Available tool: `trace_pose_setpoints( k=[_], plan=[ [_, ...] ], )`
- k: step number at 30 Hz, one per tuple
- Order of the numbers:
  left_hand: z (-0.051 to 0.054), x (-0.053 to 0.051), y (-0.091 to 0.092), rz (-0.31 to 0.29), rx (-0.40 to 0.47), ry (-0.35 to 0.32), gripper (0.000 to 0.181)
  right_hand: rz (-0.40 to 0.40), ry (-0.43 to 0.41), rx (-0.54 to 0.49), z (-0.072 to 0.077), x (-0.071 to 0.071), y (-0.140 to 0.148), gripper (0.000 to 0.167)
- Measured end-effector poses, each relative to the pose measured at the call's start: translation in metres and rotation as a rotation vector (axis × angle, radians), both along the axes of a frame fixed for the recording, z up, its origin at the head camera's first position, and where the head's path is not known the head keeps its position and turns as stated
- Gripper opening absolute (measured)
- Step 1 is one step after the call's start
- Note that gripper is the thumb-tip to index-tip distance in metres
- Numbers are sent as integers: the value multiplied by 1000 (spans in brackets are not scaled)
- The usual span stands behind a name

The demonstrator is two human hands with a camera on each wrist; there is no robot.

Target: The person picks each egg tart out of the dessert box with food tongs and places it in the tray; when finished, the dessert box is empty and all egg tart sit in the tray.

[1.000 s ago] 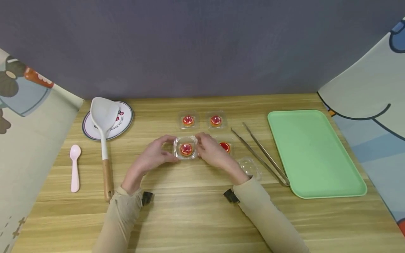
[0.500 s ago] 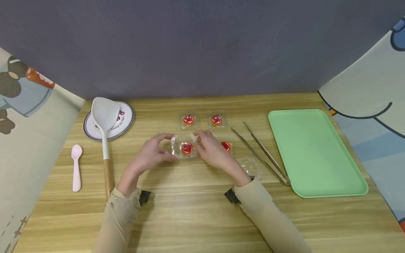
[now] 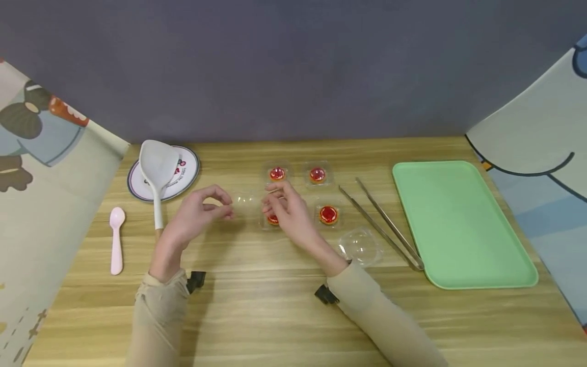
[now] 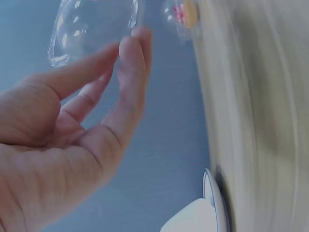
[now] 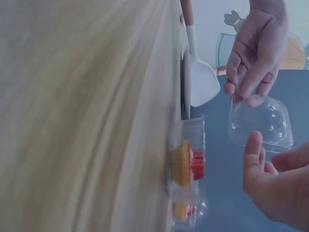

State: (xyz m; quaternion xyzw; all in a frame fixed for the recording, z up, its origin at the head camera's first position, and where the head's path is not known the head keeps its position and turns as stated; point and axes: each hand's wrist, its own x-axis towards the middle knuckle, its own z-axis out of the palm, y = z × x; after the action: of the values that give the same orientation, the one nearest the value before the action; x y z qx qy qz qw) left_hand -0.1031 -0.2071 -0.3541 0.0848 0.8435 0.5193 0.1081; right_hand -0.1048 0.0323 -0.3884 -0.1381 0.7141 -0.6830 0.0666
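My left hand (image 3: 191,216) pinches a clear plastic domed lid (image 5: 263,118) by its edge, holding it above the table in the right wrist view. My right hand (image 3: 295,216) is at the lid's other side, fingers loosely bent; in the right wrist view its fingertips look just apart from the lid. Below the right hand, a small red-topped tart (image 3: 272,220) sits in a clear plastic base, partly hidden by the fingers. From the side, that tart (image 5: 182,164) stands upright in its base, uncovered. Another tart (image 3: 328,215) lies to the right in a clear base.
Two boxed tarts, a left one (image 3: 277,174) and a right one (image 3: 317,175), stand behind. A loose clear lid (image 3: 361,246), metal tongs (image 3: 387,229) and a green tray (image 3: 463,224) lie right. Left are a plate (image 3: 190,171), white spatula (image 3: 158,160) and pink spoon (image 3: 116,239).
The clear lid has come off the front left tart's base and moved up and left with my left hand. My right hand has loosened its hold and shifted slightly left over the tart.
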Motion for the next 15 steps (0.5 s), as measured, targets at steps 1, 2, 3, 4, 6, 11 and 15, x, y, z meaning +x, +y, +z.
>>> trace_pose_setpoints(
  k=[1, 2, 3, 4, 6, 11, 15],
  plan=[
    [-1, -1, 0, 6, 8, 8, 10, -11, -2, -21, -1, 0, -2, 25],
    [-2, -1, 0, 13, 10, 19, 11, -21, -1, -35, -3, -1, -4, 24],
    [-3, -2, -1, 21, 11, 26, 12, -31, 2, -45, -4, -2, -6, 23],
    [-4, -2, -1, 26, 16, 28, 15, -42, 6, -51, -5, -3, -7, 22],
    [-5, -2, -2, 38, 30, 25, 19, -63, 9, -49, -6, -4, -10, 19],
    [-4, -1, -9, 66, 68, -32, 32, -70, -12, 3, -7, -9, -15, 21],
    [-2, -3, -14, 89, 120, -63, 36, -79, -30, 81, -6, -10, -19, 29]
  ],
)
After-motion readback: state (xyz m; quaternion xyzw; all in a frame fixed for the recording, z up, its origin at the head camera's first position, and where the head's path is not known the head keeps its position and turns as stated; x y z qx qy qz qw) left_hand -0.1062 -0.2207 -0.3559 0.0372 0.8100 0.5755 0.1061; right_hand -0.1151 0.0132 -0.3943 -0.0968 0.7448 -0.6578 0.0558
